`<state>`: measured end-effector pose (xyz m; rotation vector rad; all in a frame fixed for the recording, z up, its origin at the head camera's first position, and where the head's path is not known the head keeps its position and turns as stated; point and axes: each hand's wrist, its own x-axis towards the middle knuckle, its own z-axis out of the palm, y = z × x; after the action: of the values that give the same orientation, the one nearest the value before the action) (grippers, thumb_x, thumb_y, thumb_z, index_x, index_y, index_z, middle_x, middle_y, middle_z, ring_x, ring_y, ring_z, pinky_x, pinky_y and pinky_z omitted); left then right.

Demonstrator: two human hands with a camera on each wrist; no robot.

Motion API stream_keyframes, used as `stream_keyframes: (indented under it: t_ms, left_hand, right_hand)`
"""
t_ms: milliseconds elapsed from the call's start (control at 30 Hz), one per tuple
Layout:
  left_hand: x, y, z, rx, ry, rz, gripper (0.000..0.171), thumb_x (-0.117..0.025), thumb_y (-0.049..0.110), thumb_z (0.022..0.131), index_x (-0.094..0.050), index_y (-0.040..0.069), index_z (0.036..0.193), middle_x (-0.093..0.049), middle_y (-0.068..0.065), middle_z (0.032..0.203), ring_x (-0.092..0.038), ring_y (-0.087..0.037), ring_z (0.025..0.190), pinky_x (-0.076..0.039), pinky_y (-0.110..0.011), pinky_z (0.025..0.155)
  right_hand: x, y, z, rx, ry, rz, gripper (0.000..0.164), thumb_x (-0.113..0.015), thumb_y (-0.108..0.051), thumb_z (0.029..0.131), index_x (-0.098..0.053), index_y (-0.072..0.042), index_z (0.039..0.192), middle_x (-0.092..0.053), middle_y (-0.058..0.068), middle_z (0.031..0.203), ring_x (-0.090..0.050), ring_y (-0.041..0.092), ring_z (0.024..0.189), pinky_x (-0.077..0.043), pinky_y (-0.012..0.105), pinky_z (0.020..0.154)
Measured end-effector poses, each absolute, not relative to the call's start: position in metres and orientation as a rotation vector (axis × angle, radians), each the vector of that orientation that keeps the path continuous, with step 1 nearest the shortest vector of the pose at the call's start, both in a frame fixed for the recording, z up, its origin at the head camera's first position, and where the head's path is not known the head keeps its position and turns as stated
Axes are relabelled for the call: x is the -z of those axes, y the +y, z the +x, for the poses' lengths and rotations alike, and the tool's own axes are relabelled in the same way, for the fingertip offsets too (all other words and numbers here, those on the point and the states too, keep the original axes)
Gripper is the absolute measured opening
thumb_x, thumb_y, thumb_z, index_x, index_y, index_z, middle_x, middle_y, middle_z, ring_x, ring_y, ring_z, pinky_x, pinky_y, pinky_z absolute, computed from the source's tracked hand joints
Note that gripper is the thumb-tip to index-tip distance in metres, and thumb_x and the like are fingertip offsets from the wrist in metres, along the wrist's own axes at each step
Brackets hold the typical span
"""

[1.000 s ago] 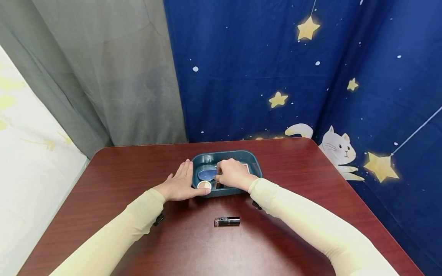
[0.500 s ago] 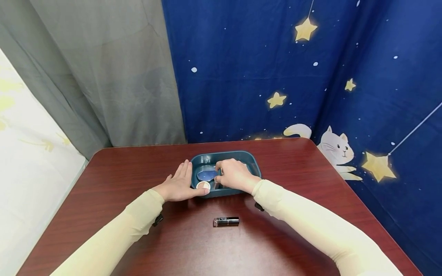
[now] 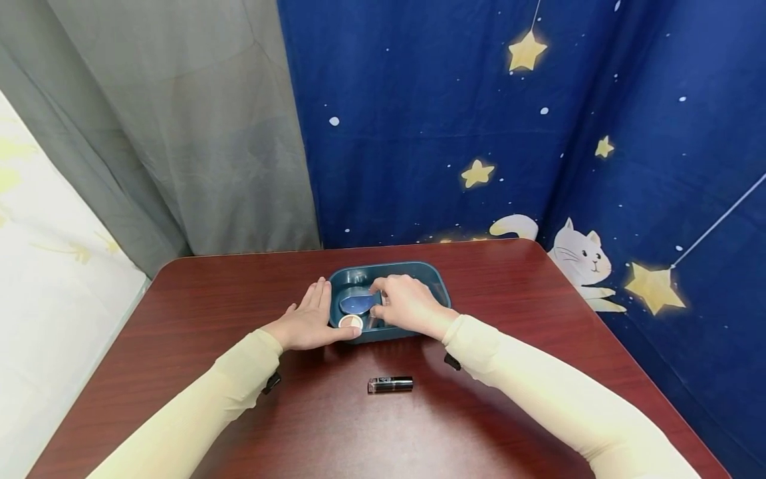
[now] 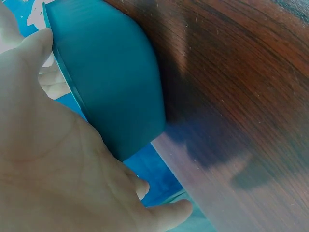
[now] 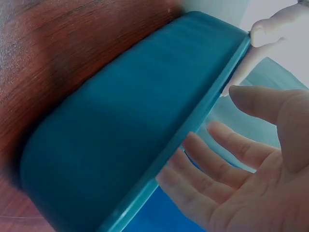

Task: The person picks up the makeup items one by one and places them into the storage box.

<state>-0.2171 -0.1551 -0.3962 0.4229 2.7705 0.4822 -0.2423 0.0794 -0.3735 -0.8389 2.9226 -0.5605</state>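
Observation:
A dark teal plastic tray [image 3: 439, 279] sits near the far edge of the table. My left hand [image 3: 308, 326] lies against its left end with fingers straight, the thumb over the near rim. Over the inside of the tray, my right hand [image 3: 409, 303] reaches down with fingers bent loosely and the thumb apart from them; the right wrist view shows nothing between them. Beside its fingertips is a blue oval case [image 3: 357, 305] with a clear part. A round compact [image 3: 350, 322], tan and white, lies by the left thumb. Whatever is under the right palm is hidden.
A black lipstick-like tube [image 3: 390, 384] with a clear end lies on the reddish-brown table [image 3: 335, 432] in front of the tray. Grey and blue curtains [image 3: 389, 133] hang behind the far table edge.
The right hand's thumb and fingers have spread apart a little, and its wrist has shifted slightly right. The left hand keeps its place on the tray. The view has drifted slightly.

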Motion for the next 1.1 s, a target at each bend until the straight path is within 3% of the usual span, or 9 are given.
stream_keyframes:
  t_ms: [233,500,800,1100]
  left_hand:
    - [0.397,-0.155,-0.216,-0.483,2.772,0.426,0.125,-0.050,0.082,0.084,0.004,-0.003,0.158,0.009,-0.020,0.166,0.004,-0.037,0.153,-0.013,-0.069,0.113]
    - [0.395,-0.155,-0.215,-0.486,2.773,0.420,0.126,-0.050,0.083,0.084,0.003,-0.003,0.159,0.008,-0.020,0.166,0.003,-0.037,0.153,-0.011,-0.069,0.113]
    - [0.394,-0.155,-0.215,-0.472,2.776,0.426,0.124,-0.050,0.081,0.085,0.003,-0.004,0.158,0.010,-0.020,0.166,0.004,-0.038,0.152,-0.011,-0.070,0.113]
    - [0.395,-0.153,-0.217,-0.483,2.780,0.438,0.123,-0.049,0.080,0.086,0.001,-0.006,0.158,0.007,-0.023,0.166,0.002,-0.040,0.152,-0.011,-0.071,0.112]
  right_hand:
    - [0.375,0.085,-0.232,0.589,2.968,-0.882,0.035,-0.076,-0.035,0.090,-0.071,-0.020,0.122,-0.065,-0.007,0.091,-0.058,0.005,0.070,-0.049,0.031,0.063]
    - [0.380,0.091,-0.219,0.609,3.003,-1.006,0.033,-0.076,-0.032,0.089,-0.071,-0.022,0.119,-0.071,-0.002,0.115,-0.066,0.015,0.098,-0.052,0.039,0.084]
    - [0.377,0.096,-0.205,0.587,3.038,-1.106,0.034,-0.079,-0.028,0.087,-0.071,-0.020,0.118,-0.069,-0.006,0.110,-0.062,0.010,0.092,-0.050,0.041,0.082]
    - [0.376,0.102,-0.197,0.605,3.033,-1.157,0.032,-0.079,-0.029,0.087,-0.071,-0.022,0.117,-0.069,-0.008,0.109,-0.061,0.010,0.101,-0.051,0.037,0.086]
